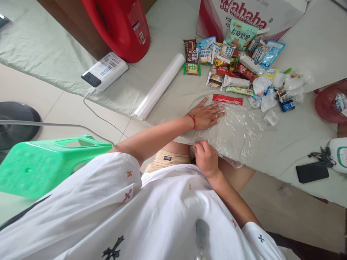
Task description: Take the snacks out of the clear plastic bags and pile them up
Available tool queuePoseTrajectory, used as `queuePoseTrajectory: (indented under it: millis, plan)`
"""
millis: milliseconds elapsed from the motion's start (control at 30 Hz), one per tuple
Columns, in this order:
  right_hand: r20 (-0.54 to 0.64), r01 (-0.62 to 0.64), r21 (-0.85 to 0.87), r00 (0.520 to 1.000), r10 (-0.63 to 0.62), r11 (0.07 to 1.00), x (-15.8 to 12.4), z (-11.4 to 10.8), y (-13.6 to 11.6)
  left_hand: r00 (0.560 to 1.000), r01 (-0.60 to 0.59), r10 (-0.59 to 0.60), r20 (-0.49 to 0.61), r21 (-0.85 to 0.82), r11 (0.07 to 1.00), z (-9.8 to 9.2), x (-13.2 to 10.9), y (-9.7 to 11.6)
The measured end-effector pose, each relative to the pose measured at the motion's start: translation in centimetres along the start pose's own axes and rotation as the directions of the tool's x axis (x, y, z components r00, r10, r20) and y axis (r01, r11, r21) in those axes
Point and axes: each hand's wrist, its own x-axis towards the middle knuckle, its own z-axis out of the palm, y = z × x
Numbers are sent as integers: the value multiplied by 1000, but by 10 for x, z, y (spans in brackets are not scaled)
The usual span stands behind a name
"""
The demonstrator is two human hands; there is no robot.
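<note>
A clear plastic bag (233, 131) lies flat on the grey-covered table's near edge (271, 159). My left hand (207, 115) rests flat on the bag's far left part, fingers stretched out, a red cord on the wrist. My right hand (206, 157) is closed in a pinch on the bag's near edge, close to my body. Just beyond the left hand lies a red snack bar (227, 99). Behind it spreads a pile of several wrapped snacks (235, 61).
A white roll of plastic film (159, 86) lies left of the snacks. A red jug (121, 25), a white box (105, 70), and a Wahaha carton (244, 14) stand farther back. A black phone (312, 172) lies right. A green stool (46, 162) stands left.
</note>
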Motion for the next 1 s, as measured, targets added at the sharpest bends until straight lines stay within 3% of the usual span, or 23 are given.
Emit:
queuePoseTrajectory:
  millis: [67, 167, 233, 400, 533, 833, 1000]
  plan:
    - [-36, -13, 87, 999, 16, 996, -1, -7, -1, 1000, -4, 4, -2, -1, 1000, -1, 0, 0]
    - [-170, -101, 172, 977, 130, 980, 5, -17, 3, 1000, -5, 5, -8, -7, 1000, -1, 0, 0]
    - [-199, -166, 177, 959, 201, 970, 13, -17, 9, 1000, -5, 5, -15, -6, 1000, -1, 0, 0]
    - [-43, -219, 127, 973, 226, 968, 26, 2, 17, 1000, -6, 6, -27, 10, 1000, 1, 0, 0]
    - [-8, -238, 136, 970, 241, 962, 25, 11, 15, 1000, -5, 5, -27, 2, 1000, 1, 0, 0]
    - [-25, -116, -53, 993, 115, 992, 12, 12, -1, 1000, -4, 4, -21, -12, 1000, -1, 0, 1]
    - [35, 7, 71, 999, -10, 997, 4, 1, -16, 1000, -1, 1, -20, -20, 1000, -1, 0, 0]
